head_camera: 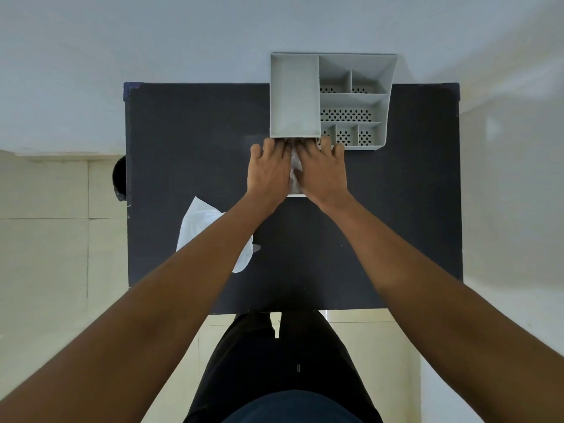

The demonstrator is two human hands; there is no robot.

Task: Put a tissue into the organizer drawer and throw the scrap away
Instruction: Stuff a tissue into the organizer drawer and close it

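While no brand, label or writing can be read anywhere in the head view, both hands lie flat, palms down, side by side at the near edge of the grey organizer [329, 99] on the dark table [195, 141]. Left hand [268, 172] and right hand [323, 172] spread their fingers [326, 145] flat, pressing a white tissue [295, 174] into the pulled-out drawer [296, 195]. Another white scrap [201, 222] lies near the left forearm.
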